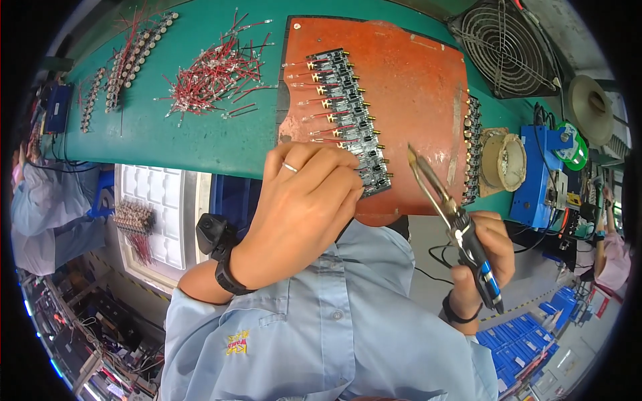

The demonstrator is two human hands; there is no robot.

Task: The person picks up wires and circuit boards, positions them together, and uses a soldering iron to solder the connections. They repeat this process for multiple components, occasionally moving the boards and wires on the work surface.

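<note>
My right hand [483,257] grips a soldering iron [472,248] with a black and blue handle. A thin metal guide runs beside its shaft, and its tip is raised over the orange-red mat, apart from the boards. My left hand [304,200] is closed, fingertips bent down at the lower part of a strip of small black circuit boards [348,110]. What those fingers pinch is hidden beneath them. Short red wires with small clear ends [328,116] lie along the strip's left side, and brass-coloured pieces stick out on its right.
The orange-red mat [411,80] covers part of a green bench. A pile of red wires [217,80] lies left. Another board strip [472,150] lines the mat's right edge, near a round tan pot [503,160], a blue solder station [535,177] and a fan [507,50].
</note>
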